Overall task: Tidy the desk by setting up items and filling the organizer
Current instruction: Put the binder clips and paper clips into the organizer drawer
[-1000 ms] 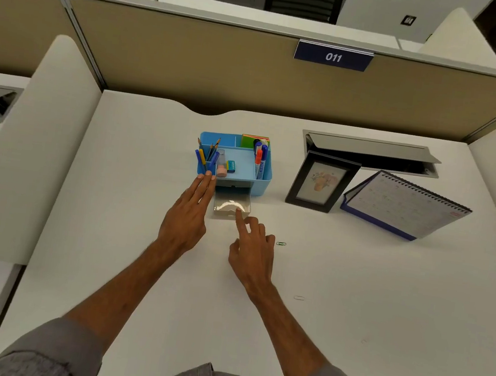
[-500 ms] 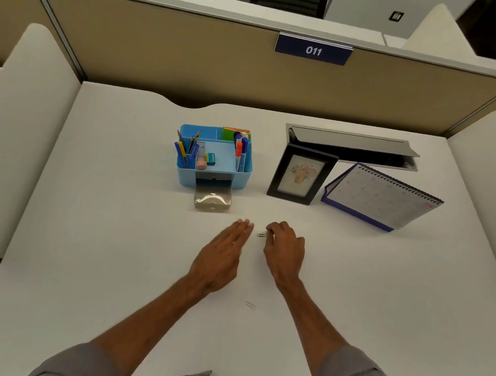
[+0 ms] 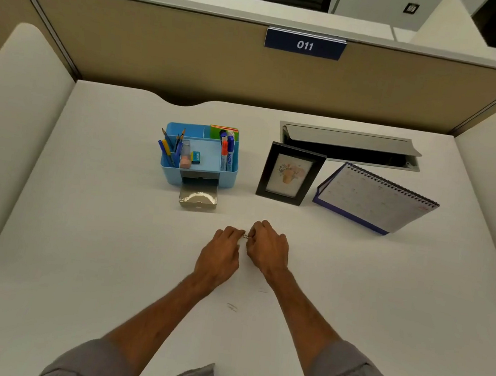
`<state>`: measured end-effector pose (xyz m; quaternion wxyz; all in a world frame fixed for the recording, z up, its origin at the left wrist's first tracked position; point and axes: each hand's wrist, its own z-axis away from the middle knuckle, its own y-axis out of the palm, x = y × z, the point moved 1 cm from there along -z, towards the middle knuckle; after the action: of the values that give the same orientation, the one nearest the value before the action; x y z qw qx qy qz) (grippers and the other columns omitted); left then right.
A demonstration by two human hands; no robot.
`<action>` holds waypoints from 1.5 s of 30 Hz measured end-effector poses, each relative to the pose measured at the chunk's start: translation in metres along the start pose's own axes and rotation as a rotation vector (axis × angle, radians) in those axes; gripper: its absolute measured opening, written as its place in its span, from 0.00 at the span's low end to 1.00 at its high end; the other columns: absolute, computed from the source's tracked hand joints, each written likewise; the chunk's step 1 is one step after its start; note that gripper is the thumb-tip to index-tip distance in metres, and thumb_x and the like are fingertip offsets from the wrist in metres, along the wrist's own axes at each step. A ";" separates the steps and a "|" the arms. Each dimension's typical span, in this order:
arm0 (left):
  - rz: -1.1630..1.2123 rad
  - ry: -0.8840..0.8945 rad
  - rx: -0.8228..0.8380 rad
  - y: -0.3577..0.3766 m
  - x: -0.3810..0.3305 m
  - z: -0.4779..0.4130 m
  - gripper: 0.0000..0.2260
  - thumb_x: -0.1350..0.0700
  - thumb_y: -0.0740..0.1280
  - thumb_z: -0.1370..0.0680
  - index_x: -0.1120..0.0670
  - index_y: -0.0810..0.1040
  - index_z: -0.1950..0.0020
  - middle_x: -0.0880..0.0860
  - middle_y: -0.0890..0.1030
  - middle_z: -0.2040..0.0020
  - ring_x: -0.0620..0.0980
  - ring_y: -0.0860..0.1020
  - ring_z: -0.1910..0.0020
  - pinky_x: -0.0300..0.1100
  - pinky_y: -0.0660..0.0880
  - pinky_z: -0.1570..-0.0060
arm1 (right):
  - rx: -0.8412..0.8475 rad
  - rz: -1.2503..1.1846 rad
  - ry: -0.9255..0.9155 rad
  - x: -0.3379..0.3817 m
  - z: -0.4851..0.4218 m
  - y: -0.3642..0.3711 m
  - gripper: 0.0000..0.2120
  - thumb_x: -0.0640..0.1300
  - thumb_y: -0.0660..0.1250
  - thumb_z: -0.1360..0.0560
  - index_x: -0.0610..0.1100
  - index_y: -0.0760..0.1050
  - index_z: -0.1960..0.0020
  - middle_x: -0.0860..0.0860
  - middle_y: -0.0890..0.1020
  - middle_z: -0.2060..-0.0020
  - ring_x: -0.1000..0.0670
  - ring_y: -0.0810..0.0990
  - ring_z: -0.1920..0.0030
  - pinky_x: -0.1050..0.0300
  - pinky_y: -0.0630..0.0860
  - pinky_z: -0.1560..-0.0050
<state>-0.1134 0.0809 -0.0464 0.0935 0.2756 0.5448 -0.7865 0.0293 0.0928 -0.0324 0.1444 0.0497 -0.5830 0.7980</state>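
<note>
A blue desk organizer (image 3: 168, 175) stands on the white desk (image 3: 79, 229), holding pens, pencils, markers and erasers. Its small clear drawer (image 3: 198, 199) is pulled out at the front. In front of the drawer, my right hand (image 3: 267, 248) pinches a small paper clip (image 3: 246, 236) at the desk surface. My left hand (image 3: 219, 254) lies beside it with fingers curled, its fingertips touching the clip's other end. A second paper clip (image 3: 231, 307) lies nearer to me on the desk.
A black picture frame (image 3: 290, 174) stands right of the organizer, and a spiral desk calendar (image 3: 376, 200) stands further right. Behind them an open cable hatch (image 3: 350, 145) is set in the desk. Beige partitions (image 3: 193, 62) enclose the back and sides.
Both hands left the organizer and drawer, moved right and toward me, and closed in on the paper clip. The right hand now pinches it.
</note>
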 end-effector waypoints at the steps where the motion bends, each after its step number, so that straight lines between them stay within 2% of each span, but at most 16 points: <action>1: 0.013 -0.006 -0.002 -0.001 -0.001 -0.003 0.20 0.55 0.59 0.13 0.53 0.68 0.20 0.52 0.70 0.22 0.52 0.70 0.26 0.44 0.69 0.27 | 0.020 -0.003 -0.008 -0.001 -0.002 -0.002 0.10 0.48 0.65 0.18 0.46 0.75 0.39 0.48 0.79 0.41 0.47 0.80 0.44 0.50 0.74 0.37; 8: 0.087 -0.011 0.020 -0.006 -0.004 -0.017 0.16 0.57 0.63 0.14 0.55 0.75 0.27 0.55 0.74 0.28 0.54 0.76 0.32 0.44 0.72 0.31 | 0.079 0.039 -0.103 -0.006 -0.004 -0.003 0.12 0.51 0.64 0.19 0.45 0.74 0.41 0.48 0.78 0.44 0.47 0.79 0.48 0.51 0.75 0.44; 12: 0.131 -0.037 0.038 -0.005 0.002 -0.018 0.11 0.56 0.63 0.14 0.56 0.80 0.33 0.56 0.79 0.35 0.53 0.79 0.39 0.41 0.74 0.38 | 0.075 0.013 -0.140 -0.006 0.001 0.000 0.13 0.54 0.64 0.18 0.45 0.75 0.42 0.48 0.79 0.46 0.48 0.79 0.50 0.51 0.76 0.45; 15: 0.283 -0.139 0.007 -0.011 0.008 -0.020 0.08 0.56 0.66 0.16 0.57 0.81 0.39 0.56 0.84 0.43 0.53 0.82 0.46 0.41 0.77 0.44 | 0.023 -0.171 -0.088 -0.003 0.004 -0.002 0.11 0.54 0.67 0.20 0.47 0.76 0.47 0.50 0.81 0.52 0.49 0.80 0.55 0.52 0.80 0.50; 18: 0.536 -0.281 -0.009 -0.020 0.018 -0.019 0.09 0.54 0.69 0.17 0.59 0.82 0.42 0.57 0.86 0.49 0.53 0.85 0.53 0.47 0.85 0.51 | -0.007 -0.376 -0.030 0.005 0.005 -0.003 0.08 0.51 0.71 0.21 0.48 0.78 0.46 0.52 0.83 0.52 0.52 0.80 0.54 0.54 0.82 0.50; 21: 0.685 -0.322 -0.048 -0.030 0.029 -0.019 0.11 0.52 0.70 0.17 0.59 0.82 0.40 0.57 0.87 0.49 0.47 0.86 0.56 0.36 0.83 0.60 | 0.008 -0.585 0.045 0.017 0.000 -0.002 0.08 0.48 0.71 0.21 0.45 0.81 0.45 0.51 0.85 0.51 0.51 0.82 0.51 0.49 0.83 0.45; 23: 0.760 -0.335 -0.083 -0.039 0.034 -0.020 0.12 0.51 0.69 0.17 0.58 0.82 0.39 0.56 0.87 0.48 0.47 0.86 0.55 0.36 0.83 0.59 | 0.016 -0.714 0.104 0.028 -0.007 -0.004 0.08 0.47 0.72 0.21 0.44 0.83 0.46 0.49 0.85 0.52 0.48 0.83 0.51 0.45 0.83 0.45; 26: 0.853 -0.376 -0.155 -0.052 0.041 -0.020 0.13 0.49 0.67 0.16 0.55 0.79 0.36 0.54 0.86 0.47 0.51 0.86 0.53 0.45 0.85 0.52 | -0.041 -0.808 0.154 0.050 -0.022 -0.011 0.07 0.47 0.73 0.22 0.44 0.82 0.47 0.49 0.84 0.53 0.47 0.83 0.51 0.44 0.83 0.45; 30: 0.824 -0.410 -0.160 -0.060 0.059 -0.016 0.12 0.49 0.64 0.14 0.54 0.78 0.35 0.54 0.86 0.46 0.51 0.86 0.54 0.45 0.85 0.53 | -0.146 -0.655 0.137 0.083 -0.047 -0.021 0.08 0.47 0.70 0.20 0.46 0.81 0.43 0.49 0.84 0.50 0.51 0.82 0.50 0.51 0.82 0.45; 36: 0.730 -0.391 -0.052 -0.056 0.089 0.001 0.09 0.57 0.63 0.14 0.54 0.81 0.37 0.55 0.86 0.47 0.50 0.86 0.55 0.41 0.85 0.54 | -0.120 -0.369 0.033 0.122 -0.072 -0.022 0.10 0.47 0.69 0.19 0.45 0.81 0.40 0.47 0.84 0.45 0.48 0.82 0.46 0.53 0.81 0.46; 40: 0.704 -0.381 -0.051 -0.058 0.103 0.007 0.09 0.58 0.63 0.14 0.53 0.81 0.38 0.54 0.86 0.48 0.50 0.86 0.54 0.42 0.85 0.53 | -0.121 -0.393 0.058 0.127 -0.072 -0.018 0.13 0.48 0.67 0.18 0.44 0.79 0.37 0.47 0.83 0.42 0.48 0.81 0.42 0.53 0.81 0.43; 45: 0.675 -0.341 -0.039 -0.055 0.099 0.009 0.08 0.58 0.63 0.14 0.52 0.81 0.40 0.52 0.86 0.49 0.49 0.86 0.54 0.45 0.85 0.51 | -0.251 -0.515 0.120 0.094 -0.046 -0.017 0.11 0.48 0.69 0.19 0.44 0.80 0.38 0.49 0.84 0.43 0.49 0.81 0.43 0.59 0.77 0.45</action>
<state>-0.2232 0.1091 -0.0528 0.4418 0.3029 0.4149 -0.7355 -0.0510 0.1566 -0.0083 0.3814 0.1307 -0.6358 0.6582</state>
